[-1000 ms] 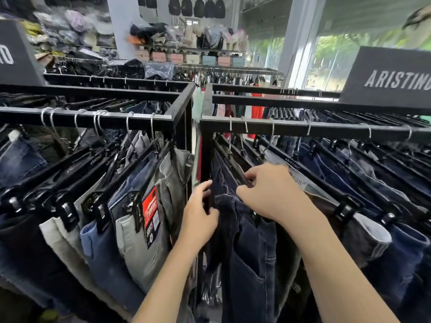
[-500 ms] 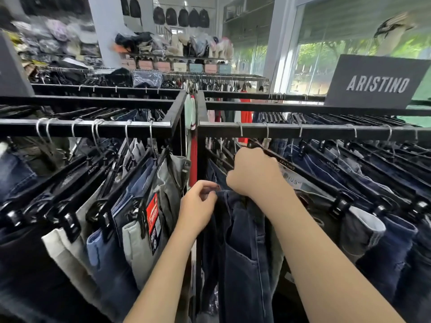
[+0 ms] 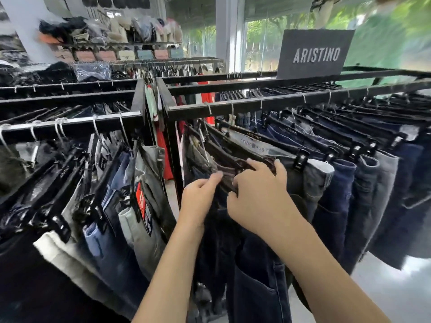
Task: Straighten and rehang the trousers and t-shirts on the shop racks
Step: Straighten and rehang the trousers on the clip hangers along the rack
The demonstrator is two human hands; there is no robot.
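A pair of dark navy trousers (image 3: 256,283) hangs at the left end of the right-hand black rack (image 3: 275,102). My left hand (image 3: 198,197) pinches the dark waistband from the left. My right hand (image 3: 258,194) grips the same waistband from the right, fingers curled over the top by the black clip hanger (image 3: 300,157). Behind it, more jeans on clip hangers (image 3: 338,183) run off to the right. The waistband between my hands is blurred.
A second black rack (image 3: 70,127) at the left carries grey, beige and blue trousers, one with a red tag (image 3: 141,202). A dark ARISTINO sign (image 3: 314,54) stands on the right rack. Shelves of folded clothes (image 3: 112,33) line the back wall. Pale floor (image 3: 396,287) shows at lower right.
Both hands have come down from near the rail onto the waistband of the dark trousers. The view has swung to the right and moved closer.
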